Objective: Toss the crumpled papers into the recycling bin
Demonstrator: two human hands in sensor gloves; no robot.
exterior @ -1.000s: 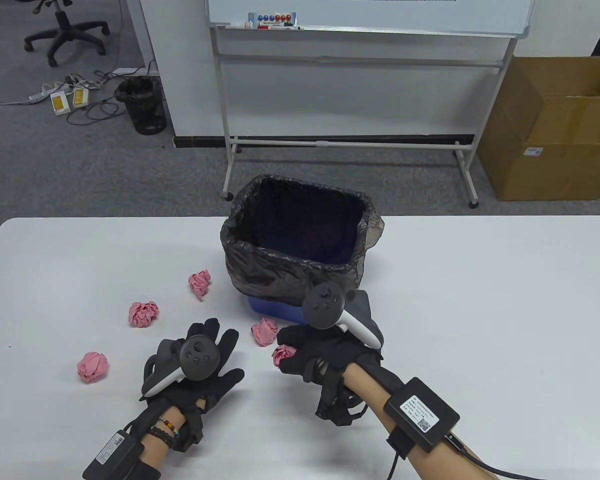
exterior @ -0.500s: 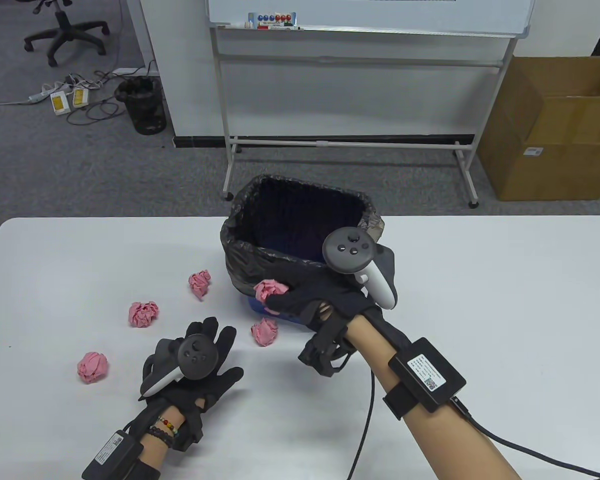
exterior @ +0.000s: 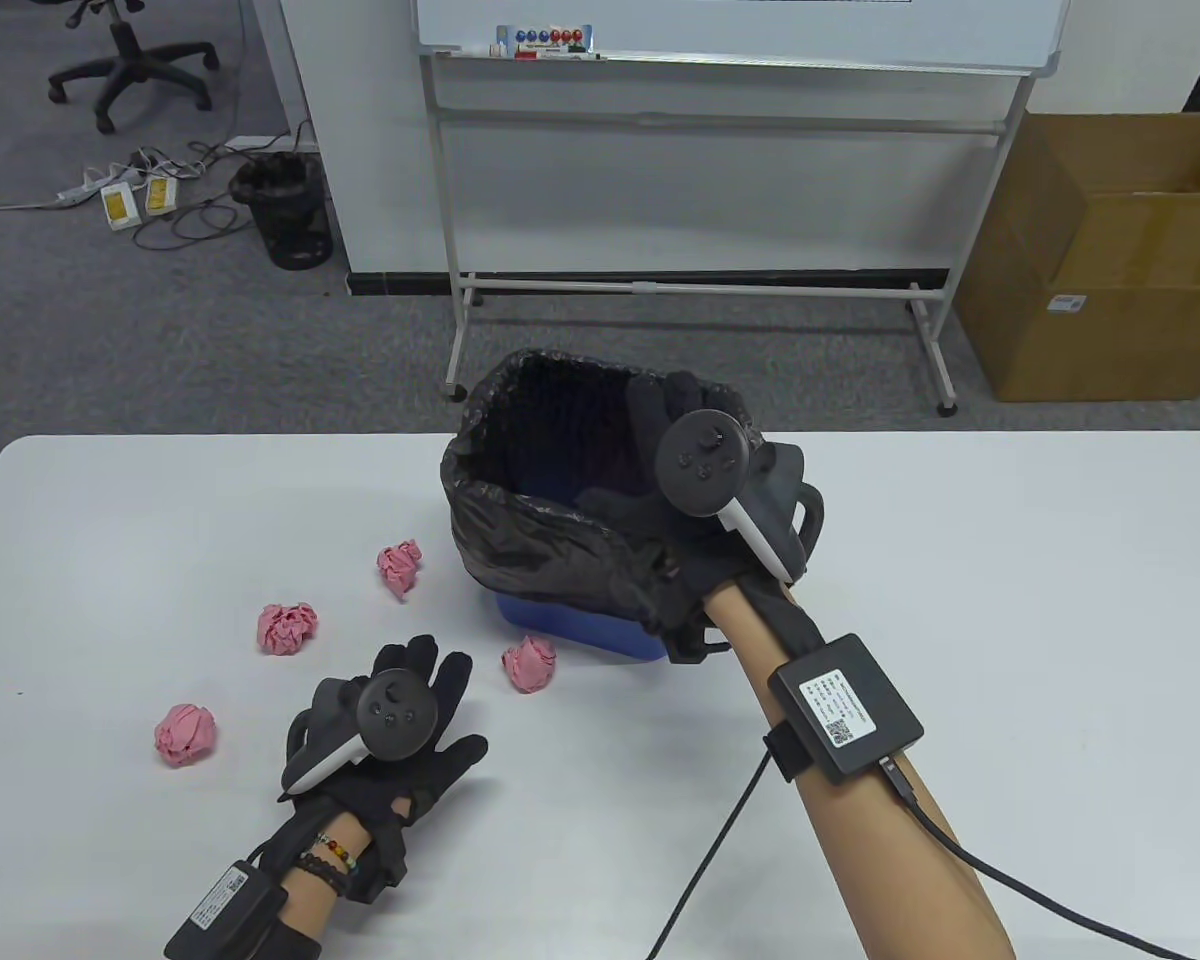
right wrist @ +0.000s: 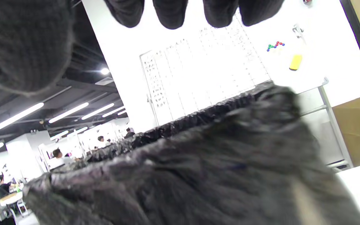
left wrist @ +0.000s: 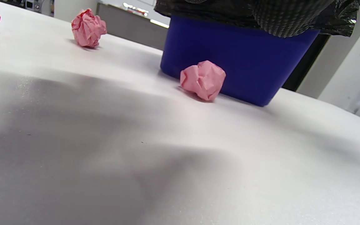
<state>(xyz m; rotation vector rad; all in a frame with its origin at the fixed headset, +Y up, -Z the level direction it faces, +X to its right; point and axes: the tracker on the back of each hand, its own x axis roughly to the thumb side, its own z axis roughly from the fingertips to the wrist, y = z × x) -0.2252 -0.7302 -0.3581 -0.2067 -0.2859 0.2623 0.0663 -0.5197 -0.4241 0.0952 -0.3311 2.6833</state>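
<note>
A blue bin (exterior: 580,630) lined with a black bag (exterior: 480,480) stands mid-table. My right hand (exterior: 645,440) is over the bin's opening, fingers spread, holding nothing; the right wrist view shows its bare fingertips (right wrist: 170,12) above the bag rim (right wrist: 198,172). My left hand (exterior: 430,690) rests flat on the table, fingers spread. Several pink crumpled papers lie left of the bin: one against its front wall (exterior: 529,664), one near its left side (exterior: 400,568), two farther left (exterior: 287,628) (exterior: 186,734). The left wrist view shows the nearest ball (left wrist: 203,80) against the bin (left wrist: 239,59).
A whiteboard on a wheeled stand (exterior: 700,285) stands behind the table. A cardboard box (exterior: 1110,260) is on the floor at right, a black mesh bin (exterior: 285,210) at left. A cable (exterior: 720,850) trails from my right wrist across the table.
My right hand lifted a pink paper ball from the table up to the bin, moved over the opening and spread its fingers; the ball is out of sight. The left hand has not moved.
</note>
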